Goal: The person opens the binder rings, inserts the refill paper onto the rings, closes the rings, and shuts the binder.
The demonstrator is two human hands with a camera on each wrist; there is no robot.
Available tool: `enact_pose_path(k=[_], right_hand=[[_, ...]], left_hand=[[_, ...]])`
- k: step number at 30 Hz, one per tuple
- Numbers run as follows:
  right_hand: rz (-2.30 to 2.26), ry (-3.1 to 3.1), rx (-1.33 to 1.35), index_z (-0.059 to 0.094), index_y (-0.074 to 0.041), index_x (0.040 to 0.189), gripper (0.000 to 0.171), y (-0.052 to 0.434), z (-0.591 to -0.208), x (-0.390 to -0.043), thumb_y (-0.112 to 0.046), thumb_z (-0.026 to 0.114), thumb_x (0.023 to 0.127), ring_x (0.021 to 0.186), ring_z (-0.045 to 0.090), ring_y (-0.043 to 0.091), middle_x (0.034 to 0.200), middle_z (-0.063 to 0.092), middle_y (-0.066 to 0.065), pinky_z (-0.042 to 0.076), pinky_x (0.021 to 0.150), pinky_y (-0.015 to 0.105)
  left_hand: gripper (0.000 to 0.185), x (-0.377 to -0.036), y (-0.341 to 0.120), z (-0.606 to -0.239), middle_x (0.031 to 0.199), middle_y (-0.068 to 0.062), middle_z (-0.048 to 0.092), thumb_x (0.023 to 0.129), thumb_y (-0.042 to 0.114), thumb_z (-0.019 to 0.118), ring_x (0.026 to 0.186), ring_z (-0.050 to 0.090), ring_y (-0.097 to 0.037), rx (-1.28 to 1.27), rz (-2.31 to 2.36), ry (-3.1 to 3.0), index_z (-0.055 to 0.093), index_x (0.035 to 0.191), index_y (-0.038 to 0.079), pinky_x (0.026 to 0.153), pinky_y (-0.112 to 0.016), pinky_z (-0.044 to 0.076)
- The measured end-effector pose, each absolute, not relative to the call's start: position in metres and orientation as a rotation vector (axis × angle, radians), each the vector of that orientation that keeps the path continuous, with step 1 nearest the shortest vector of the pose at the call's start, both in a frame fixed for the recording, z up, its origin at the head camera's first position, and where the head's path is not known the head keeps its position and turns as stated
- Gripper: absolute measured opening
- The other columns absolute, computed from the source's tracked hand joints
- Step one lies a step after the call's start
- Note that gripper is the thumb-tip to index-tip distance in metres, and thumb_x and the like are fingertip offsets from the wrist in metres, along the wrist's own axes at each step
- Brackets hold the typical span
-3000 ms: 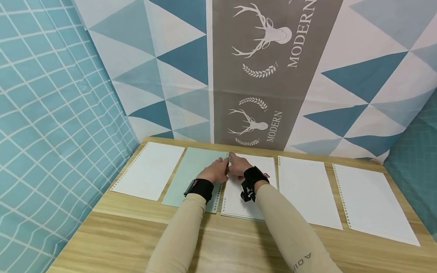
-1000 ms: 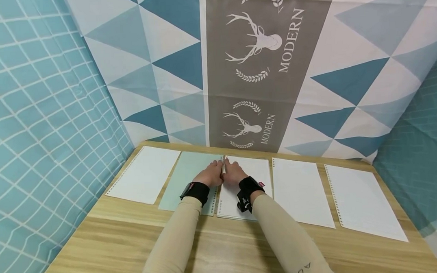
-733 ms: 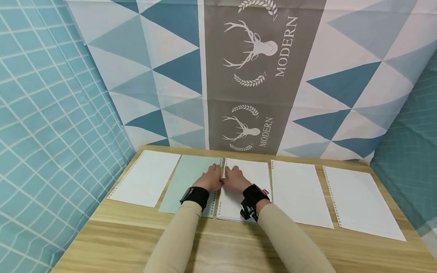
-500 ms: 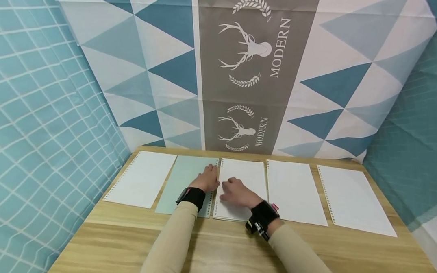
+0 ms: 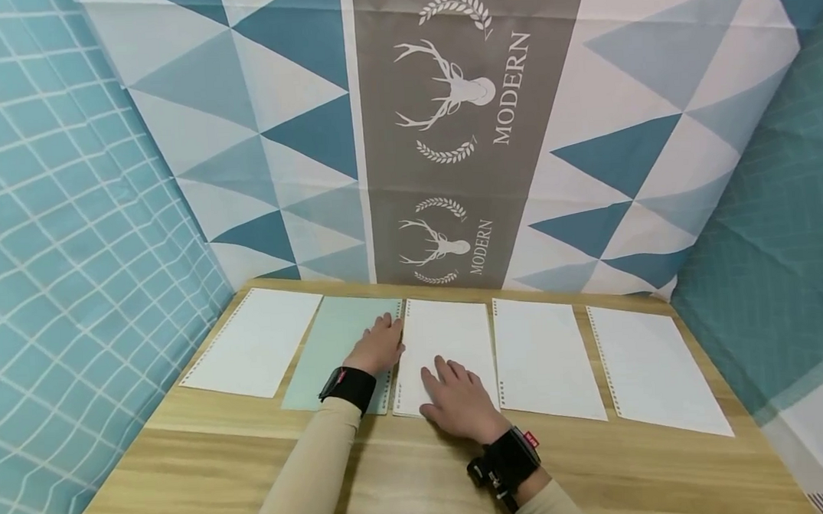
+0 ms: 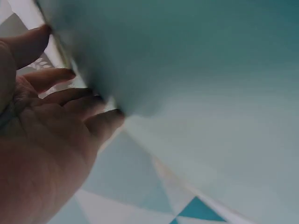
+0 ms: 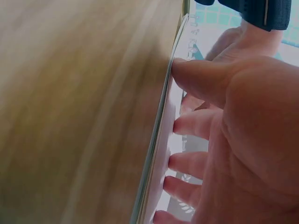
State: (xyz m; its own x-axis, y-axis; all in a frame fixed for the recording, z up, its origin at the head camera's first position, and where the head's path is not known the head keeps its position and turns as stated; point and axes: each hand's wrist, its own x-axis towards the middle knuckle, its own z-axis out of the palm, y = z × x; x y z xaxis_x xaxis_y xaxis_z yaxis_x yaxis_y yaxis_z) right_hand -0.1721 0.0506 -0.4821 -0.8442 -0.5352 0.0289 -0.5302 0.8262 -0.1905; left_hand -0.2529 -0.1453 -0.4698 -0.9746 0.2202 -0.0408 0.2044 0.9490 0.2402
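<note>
On the wooden table lies a row of punched loose-leaf sheets. My left hand rests flat on the pale green sheet, fingers straight along its right edge. My right hand lies flat on the near part of the white paper stack beside it, fingers spread. In the right wrist view the fingertips press on the white paper stack, its edge over the table. The left wrist view shows my left hand's fingers laid against the green sheet.
A white sheet lies at the far left, two more white sheets lie to the right. Patterned fabric backdrops enclose the table at the back and both sides. Bare wood runs along the near edge.
My right hand has slid back toward me along the white stack, away from the left hand. The left hand stays on the green sheet. The head view has drifted.
</note>
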Motion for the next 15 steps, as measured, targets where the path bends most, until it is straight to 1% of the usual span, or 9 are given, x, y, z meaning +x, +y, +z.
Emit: enact_pose_path(k=[2, 4, 6, 8, 9, 12, 15], right_hand=[[-0.308, 2.962, -0.893, 0.05, -0.012, 0.15, 0.059, 0.05, -0.482, -0.171, -0.043, 0.059, 0.101, 0.144, 0.042, 0.041, 0.16, 0.04, 0.021, 0.042, 0.109, 0.062], [-0.317, 2.952, -0.917, 0.051, -0.012, 0.149, 0.058, 0.05, -0.482, -0.17, -0.042, 0.06, 0.101, 0.143, 0.043, 0.042, 0.159, 0.041, 0.022, 0.042, 0.108, 0.063], [-0.314, 2.957, -0.936, 0.051, -0.011, 0.149, 0.057, 0.049, -0.48, -0.168, -0.041, 0.06, 0.101, 0.142, 0.044, 0.042, 0.158, 0.041, 0.023, 0.043, 0.107, 0.063], [-0.312, 2.975, -0.946, 0.052, -0.011, 0.148, 0.057, 0.049, -0.479, -0.168, -0.041, 0.061, 0.1, 0.141, 0.045, 0.043, 0.157, 0.042, 0.023, 0.044, 0.105, 0.063], [-0.308, 2.984, -0.942, 0.052, -0.011, 0.149, 0.057, 0.049, -0.478, -0.168, -0.041, 0.061, 0.1, 0.141, 0.045, 0.042, 0.157, 0.042, 0.023, 0.044, 0.105, 0.063], [-0.295, 3.005, -0.928, 0.051, -0.011, 0.149, 0.058, 0.05, -0.477, -0.169, -0.041, 0.061, 0.1, 0.14, 0.046, 0.042, 0.157, 0.043, 0.023, 0.045, 0.105, 0.062], [-0.304, 3.006, -0.937, 0.052, -0.01, 0.148, 0.059, 0.051, -0.478, -0.171, -0.041, 0.062, 0.099, 0.139, 0.046, 0.043, 0.156, 0.043, 0.024, 0.044, 0.104, 0.063]], left_hand=[[0.054, -0.245, -0.141, -0.468, 0.155, -0.026, 0.043, 0.103, 0.019, 0.059, 0.144, 0.044, -0.042, 0.311, 0.302, 3.078, 0.044, 0.152, 0.002, 0.111, -0.06, 0.043], [0.047, -0.231, -0.135, -0.464, 0.144, -0.024, 0.055, 0.099, 0.018, 0.065, 0.131, 0.056, -0.041, 0.274, 0.278, 3.098, 0.054, 0.142, 0.003, 0.101, -0.058, 0.051], [0.041, -0.214, -0.128, -0.458, 0.135, -0.022, 0.061, 0.095, 0.019, 0.07, 0.12, 0.061, -0.039, 0.236, 0.271, 3.081, 0.061, 0.133, 0.005, 0.092, -0.056, 0.055], [0.038, -0.197, -0.121, -0.452, 0.126, -0.021, 0.063, 0.092, 0.02, 0.073, 0.112, 0.062, -0.038, 0.212, 0.272, 3.051, 0.065, 0.125, 0.006, 0.084, -0.056, 0.056], [0.037, -0.19, -0.117, -0.448, 0.124, -0.021, 0.063, 0.09, 0.02, 0.075, 0.111, 0.061, -0.038, 0.206, 0.279, 3.039, 0.065, 0.123, 0.006, 0.082, -0.057, 0.056], [0.041, -0.175, -0.11, -0.442, 0.125, -0.022, 0.059, 0.087, 0.02, 0.077, 0.112, 0.057, -0.039, 0.206, 0.291, 3.039, 0.065, 0.123, 0.006, 0.079, -0.06, 0.054], [0.039, -0.17, -0.108, -0.44, 0.123, -0.021, 0.059, 0.085, 0.017, 0.078, 0.108, 0.056, -0.037, 0.192, 0.304, 3.043, 0.065, 0.119, 0.006, 0.077, -0.06, 0.054]])
